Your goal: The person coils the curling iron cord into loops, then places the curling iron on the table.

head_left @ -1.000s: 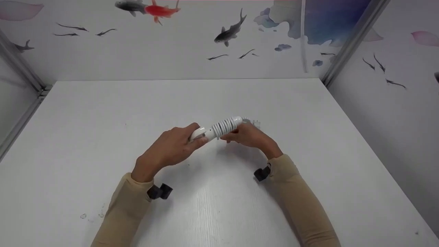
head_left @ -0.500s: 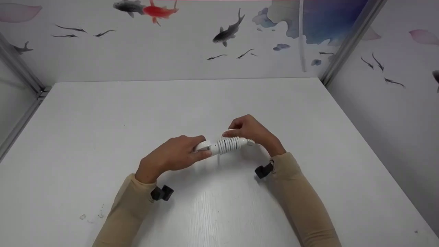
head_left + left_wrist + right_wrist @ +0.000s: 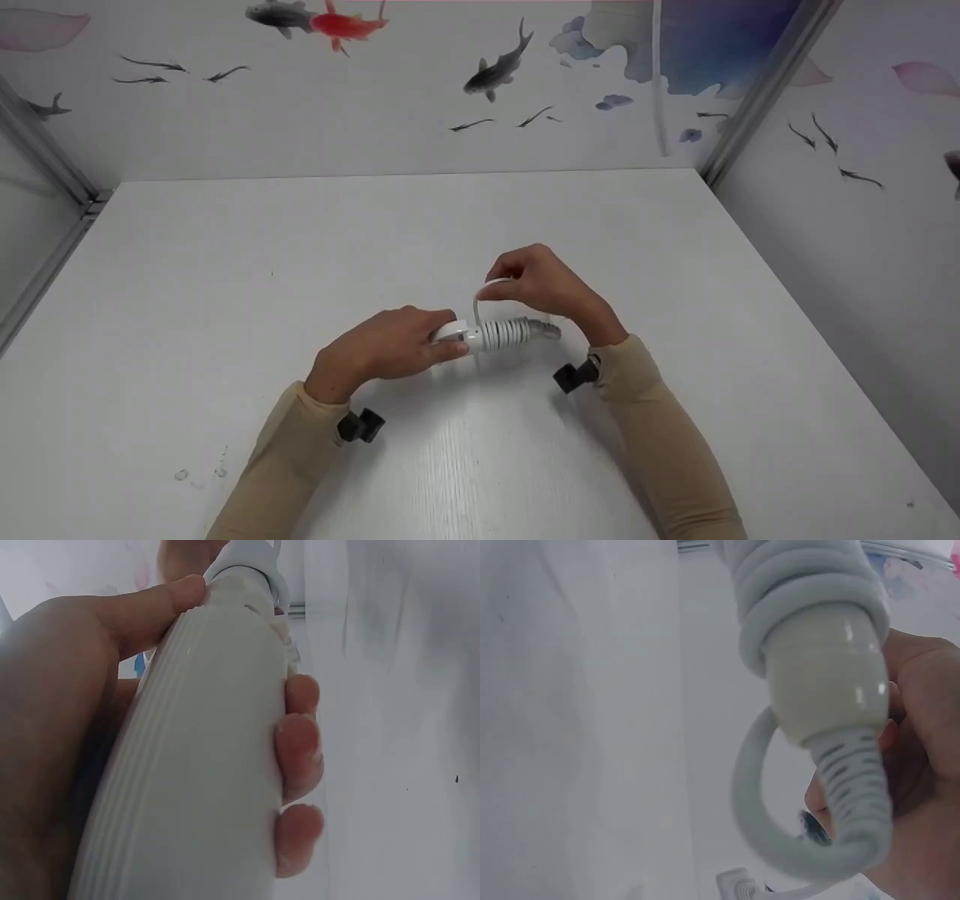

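Observation:
My left hand grips a white handheld electric appliance by its wide body, which has fine ridges along one side. Its exact kind does not show. Around the narrow end of the appliance runs a white power cord, wound in several tight turns. Just above those turns, my right hand pinches a raised length of the same cord between thumb and fingers. In the right wrist view, a ribbed strain relief bends out of the appliance's end, and a small white plug appears below.
Both hands work above a white table. Behind it stands a wall printed with fish, and another printed panel rises on the right. Black wrist cameras sit at the sleeve cuffs.
The right hand has gone from beneath the appliance round to above its far side, lifting a length of cord. The left hand has brought the appliance lower and slightly right, and nearer level.

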Demonstrator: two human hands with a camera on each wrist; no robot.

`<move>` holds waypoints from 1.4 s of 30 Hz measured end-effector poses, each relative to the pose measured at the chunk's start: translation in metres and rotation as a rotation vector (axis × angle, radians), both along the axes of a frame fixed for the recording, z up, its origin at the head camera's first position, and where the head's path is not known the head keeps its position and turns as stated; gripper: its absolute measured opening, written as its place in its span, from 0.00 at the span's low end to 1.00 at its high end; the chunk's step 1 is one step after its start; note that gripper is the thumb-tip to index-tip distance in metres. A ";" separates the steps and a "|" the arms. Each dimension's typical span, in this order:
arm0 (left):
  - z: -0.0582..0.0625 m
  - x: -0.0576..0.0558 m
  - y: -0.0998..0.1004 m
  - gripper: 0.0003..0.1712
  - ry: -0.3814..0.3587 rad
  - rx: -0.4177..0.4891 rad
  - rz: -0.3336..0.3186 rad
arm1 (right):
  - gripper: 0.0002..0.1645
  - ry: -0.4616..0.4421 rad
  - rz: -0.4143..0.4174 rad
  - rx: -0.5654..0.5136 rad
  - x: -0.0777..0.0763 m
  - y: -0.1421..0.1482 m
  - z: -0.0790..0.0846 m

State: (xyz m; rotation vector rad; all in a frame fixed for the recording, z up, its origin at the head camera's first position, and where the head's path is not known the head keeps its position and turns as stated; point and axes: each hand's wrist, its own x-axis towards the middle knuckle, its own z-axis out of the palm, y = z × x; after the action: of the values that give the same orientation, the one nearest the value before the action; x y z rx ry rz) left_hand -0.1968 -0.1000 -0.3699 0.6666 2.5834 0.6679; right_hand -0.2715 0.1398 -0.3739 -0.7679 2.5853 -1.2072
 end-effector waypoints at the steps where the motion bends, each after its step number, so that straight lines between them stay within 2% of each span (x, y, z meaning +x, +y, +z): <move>1: 0.000 0.000 0.000 0.17 -0.001 -0.002 0.002 | 0.08 0.006 0.001 0.002 0.002 -0.001 0.002; 9: -0.004 -0.003 0.002 0.24 0.031 -0.037 0.052 | 0.06 0.072 0.016 0.004 0.019 -0.010 0.018; 13: -0.004 -0.005 -0.001 0.26 0.059 -0.012 0.098 | 0.09 0.099 0.029 -0.009 0.026 -0.012 0.024; 22: 0.002 -0.010 -0.010 0.24 0.107 0.068 0.218 | 0.13 0.052 0.101 -0.026 0.031 -0.009 0.032; 25: 0.004 -0.010 -0.011 0.23 0.119 0.087 0.240 | 0.13 0.009 0.132 -0.015 0.030 -0.007 0.032; 33: 0.006 -0.009 -0.011 0.22 0.180 0.121 0.272 | 0.14 -0.208 0.201 0.010 0.015 0.003 0.021; 35: 0.007 -0.009 -0.010 0.23 0.199 0.123 0.279 | 0.17 -0.238 0.203 0.025 0.011 0.004 0.016; 39: 0.008 -0.008 -0.010 0.23 0.224 0.135 0.287 | 0.32 -0.295 0.213 0.065 0.002 0.004 0.004; 42: 0.009 -0.008 -0.010 0.23 0.227 0.150 0.281 | 0.35 -0.318 0.228 0.122 -0.003 0.003 -0.006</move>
State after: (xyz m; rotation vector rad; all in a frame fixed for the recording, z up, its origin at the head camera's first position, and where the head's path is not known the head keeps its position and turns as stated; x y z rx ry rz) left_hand -0.2046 -0.1099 -0.3613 0.4479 2.8913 0.9301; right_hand -0.2742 0.1425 -0.3795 -0.7518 2.2233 -1.0018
